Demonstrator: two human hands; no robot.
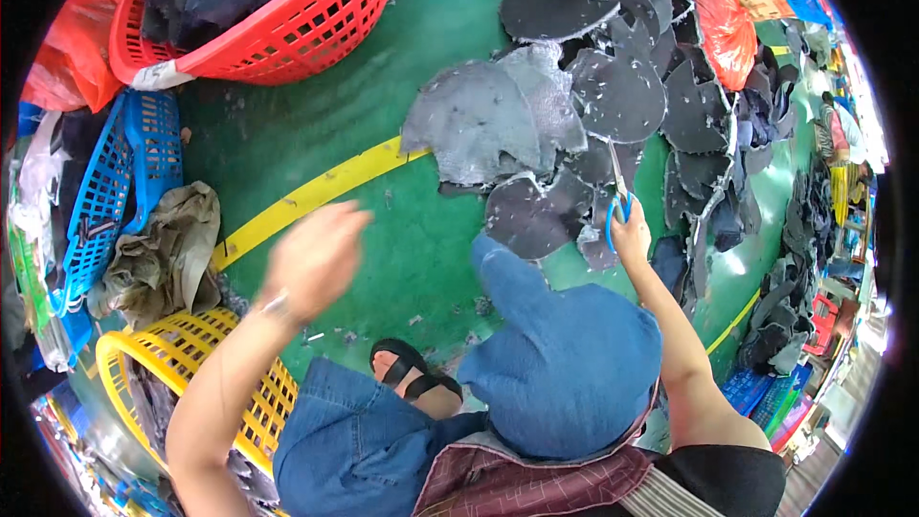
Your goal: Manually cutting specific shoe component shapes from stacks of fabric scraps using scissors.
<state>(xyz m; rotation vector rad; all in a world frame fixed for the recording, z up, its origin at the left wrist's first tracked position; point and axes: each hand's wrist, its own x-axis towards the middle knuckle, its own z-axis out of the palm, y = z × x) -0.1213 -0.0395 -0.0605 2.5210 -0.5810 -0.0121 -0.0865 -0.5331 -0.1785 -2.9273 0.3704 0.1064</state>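
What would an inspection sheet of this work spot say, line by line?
Surface: green painted floor with a curved yellow line, sprinkled with small scraps.
Job's things: blue-handled scissors; pile of dark grey cut fabric pieces.
Clutter: red plastic basket holding dark cloth, blue plastic basket, yellow plastic basket, crumpled beige cloth, red plastic bag.
Hands: right hand grips the scissors; left hand raised, blurred, holding nothing visible.
Cables: nothing seen.
Surroundings: more dark cloth heaps and crates at the right; another person far right.
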